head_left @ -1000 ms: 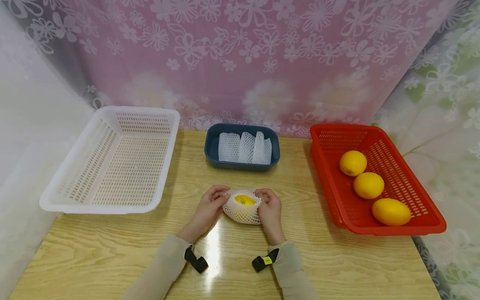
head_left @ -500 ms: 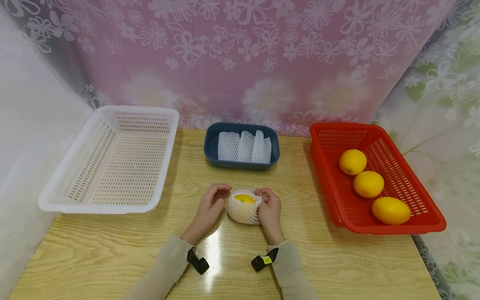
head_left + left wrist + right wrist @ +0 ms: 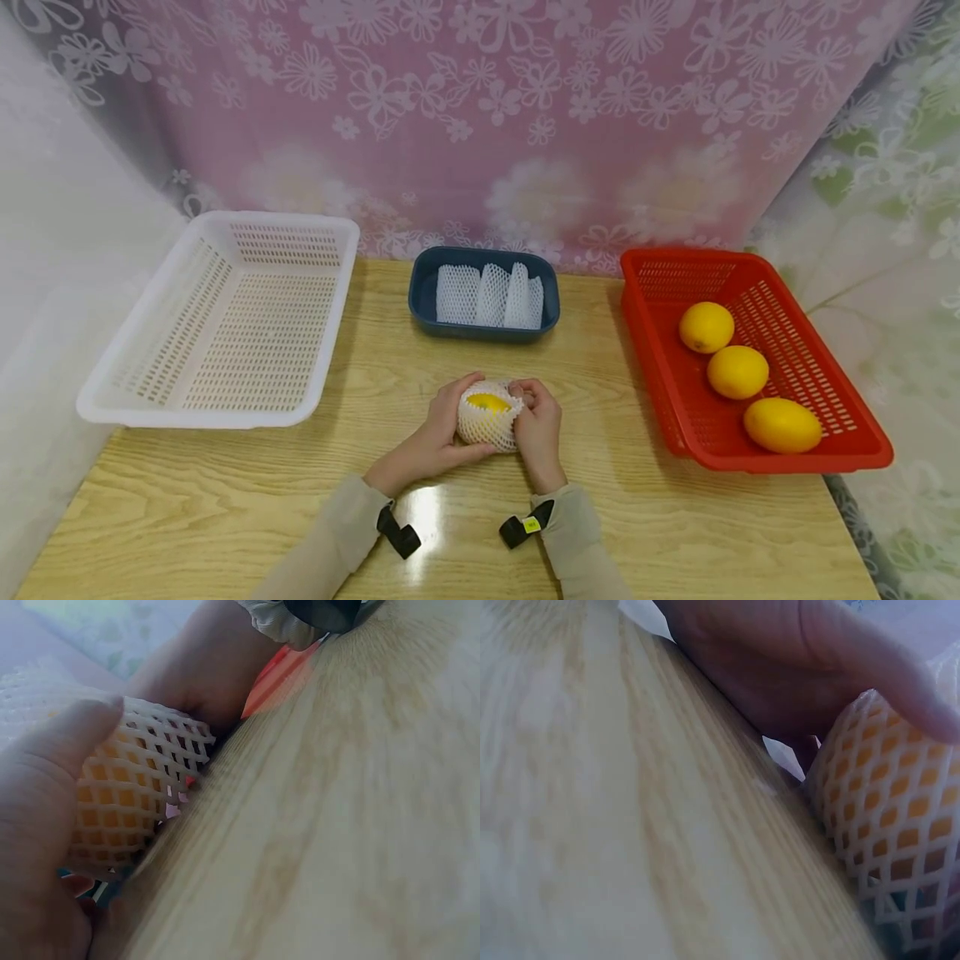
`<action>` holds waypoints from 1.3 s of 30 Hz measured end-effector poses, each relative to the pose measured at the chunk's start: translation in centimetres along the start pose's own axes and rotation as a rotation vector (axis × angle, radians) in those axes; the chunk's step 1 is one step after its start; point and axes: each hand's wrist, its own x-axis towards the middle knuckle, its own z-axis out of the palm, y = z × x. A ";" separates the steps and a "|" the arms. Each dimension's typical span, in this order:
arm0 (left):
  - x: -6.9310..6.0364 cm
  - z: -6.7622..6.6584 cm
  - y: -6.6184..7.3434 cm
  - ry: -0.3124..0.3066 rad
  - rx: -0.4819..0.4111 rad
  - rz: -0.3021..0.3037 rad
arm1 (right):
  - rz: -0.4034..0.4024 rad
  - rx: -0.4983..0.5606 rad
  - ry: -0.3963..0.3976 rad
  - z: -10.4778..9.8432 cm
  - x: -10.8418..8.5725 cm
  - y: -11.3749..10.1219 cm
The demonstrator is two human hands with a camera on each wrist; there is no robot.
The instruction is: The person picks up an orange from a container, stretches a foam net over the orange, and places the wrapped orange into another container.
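Observation:
A yellow fruit (image 3: 489, 403) in a white foam net (image 3: 483, 427) rests on the table between the hands, its top showing through the net's opening. Curved round its left side, my left hand (image 3: 438, 433) has the fingers behind and the thumb along the front. My right hand (image 3: 538, 429) pinches the net's edge at the right. In the left wrist view, the thumb of my left hand (image 3: 37, 802) lies on the net (image 3: 120, 795). The right wrist view has the left hand's thumb against the net (image 3: 900, 802), with orange-yellow behind the mesh.
At the left stands a white basket (image 3: 206, 417). Behind the hands, a dark blue tray (image 3: 483, 332) holds several folded foam nets (image 3: 457, 293). Three yellow fruits (image 3: 738, 372) lie in a red basket (image 3: 795, 460) at the right. A pink flowered curtain (image 3: 450, 183) hangs behind.
My left hand has let go of the net's left edge, then moved right and closed round the fruit's side, its thumb swinging to the front. My right hand has hardly moved.

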 end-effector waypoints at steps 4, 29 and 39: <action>0.1 0.2 0.1 0.029 0.037 -0.032 | -0.029 -0.021 0.025 0.0 0.1 0.2; 0.2 0.9 0.3 0.097 -0.012 -0.162 | -0.193 0.268 -0.004 -0.2 0.1 0.4; 0.3 0.4 0.9 0.125 -0.375 -0.190 | -0.196 0.377 -0.186 -0.5 -0.1 0.4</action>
